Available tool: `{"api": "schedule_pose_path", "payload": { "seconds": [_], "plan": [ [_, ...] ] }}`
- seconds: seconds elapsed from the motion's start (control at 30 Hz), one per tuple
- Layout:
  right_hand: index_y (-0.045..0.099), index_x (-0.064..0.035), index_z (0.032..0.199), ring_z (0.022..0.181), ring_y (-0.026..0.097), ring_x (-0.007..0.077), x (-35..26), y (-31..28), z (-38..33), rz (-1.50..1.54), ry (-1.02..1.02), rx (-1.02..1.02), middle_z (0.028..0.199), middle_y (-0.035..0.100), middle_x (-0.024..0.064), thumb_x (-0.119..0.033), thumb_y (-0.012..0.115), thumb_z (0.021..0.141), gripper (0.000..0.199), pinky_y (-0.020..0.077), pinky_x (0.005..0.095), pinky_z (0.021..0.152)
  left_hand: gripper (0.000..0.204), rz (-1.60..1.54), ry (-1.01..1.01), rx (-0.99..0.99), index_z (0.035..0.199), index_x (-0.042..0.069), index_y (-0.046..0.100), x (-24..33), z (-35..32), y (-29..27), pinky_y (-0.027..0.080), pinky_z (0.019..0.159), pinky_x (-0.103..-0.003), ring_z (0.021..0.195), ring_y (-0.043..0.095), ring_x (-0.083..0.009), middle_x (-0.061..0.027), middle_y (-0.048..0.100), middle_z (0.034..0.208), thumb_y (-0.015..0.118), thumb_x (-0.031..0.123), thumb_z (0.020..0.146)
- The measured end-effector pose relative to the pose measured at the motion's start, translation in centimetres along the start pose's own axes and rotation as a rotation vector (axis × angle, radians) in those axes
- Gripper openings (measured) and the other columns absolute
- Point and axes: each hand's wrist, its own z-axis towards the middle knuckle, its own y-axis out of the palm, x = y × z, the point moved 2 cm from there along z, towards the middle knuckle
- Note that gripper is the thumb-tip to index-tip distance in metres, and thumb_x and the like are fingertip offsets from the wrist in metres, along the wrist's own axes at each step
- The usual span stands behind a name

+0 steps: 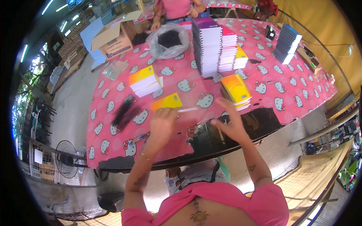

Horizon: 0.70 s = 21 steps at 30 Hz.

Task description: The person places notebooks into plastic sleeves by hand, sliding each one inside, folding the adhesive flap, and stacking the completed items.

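My left hand (164,122) is closed at the near edge of a yellow-orange notebook (167,101), with its fingers curled. A thin white strip (187,110) sticks out to the right of that hand; I cannot make out what it belongs to. My right hand (232,124) is open, fingers apart, over the table's near side. Just beyond it lies a stack of spiral-bound yellow notebooks (236,89). Left of centre stands a stack of yellow-covered page blocks (145,81). A loose bundle of black binding pieces (123,113) lies to the left of my left hand.
Tall stacks of spiral notebooks (207,49) stand at the far middle, with dark ones (287,44) at far right. A plastic bag of black pieces (167,40) and a cardboard box (115,39) sit far left. A co-worker (177,9) stands opposite. Pens (138,139) lie near the front edge.
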Motion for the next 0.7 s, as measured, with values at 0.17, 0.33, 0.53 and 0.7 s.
{"api": "schedule_pose_path", "payload": {
  "seconds": [0.17,0.33,0.53,0.7],
  "plan": [
    [0.056,-0.0019,0.125,0.11,0.061,0.018,2.7,6.2,-4.9,0.469,0.376,-0.269,0.113,0.065,0.0059,-0.003,0.073,0.086,0.043,0.0479,0.0316,0.095,0.028,-0.166,0.004,-0.143,0.115,0.005,0.063,5.3,-1.7,3.5,0.044,0.095,-0.047,0.11,0.056,-0.0343,-0.0151,0.058,0.112,0.064,0.004,0.087],
    [0.064,0.0009,0.118,0.102,0.063,0.014,1.4,7.8,-5.3,0.667,0.477,-0.237,0.109,0.067,0.0059,-0.004,0.068,0.092,0.026,0.0479,0.0267,0.092,0.033,-0.568,-0.392,0.195,0.126,0.005,0.058,5.3,-4.8,7.3,0.038,0.104,-0.043,0.125,0.048,-0.0308,-0.0213,0.049,0.129,0.055,-0.001,0.093],
    [0.068,0.0014,0.118,0.098,0.061,0.0109,1.5,6.5,-5.6,0.528,0.464,-0.321,0.108,0.07,0.007,-0.007,0.067,0.093,0.026,0.0488,0.0255,0.085,0.032,0.049,-0.413,0.325,0.121,0.0,0.064,-11.2,-6.5,0.9,0.047,0.092,-0.043,0.107,0.058,-0.0346,-0.0173,0.062,0.111,0.062,0.006,0.089],
    [0.068,0.0006,0.118,0.097,0.063,0.011,0.6,7.2,-5.2,0.547,0.46,-0.389,0.107,0.071,0.0074,-0.003,0.065,0.093,0.026,0.049,0.0258,0.086,0.024,0.391,-0.401,0.151,0.112,-0.001,0.064,-17.5,-9.4,0.5,0.051,0.082,-0.044,0.092,0.058,-0.034,-0.0161,0.061,0.105,0.061,0.012,0.091]
  ]
}}
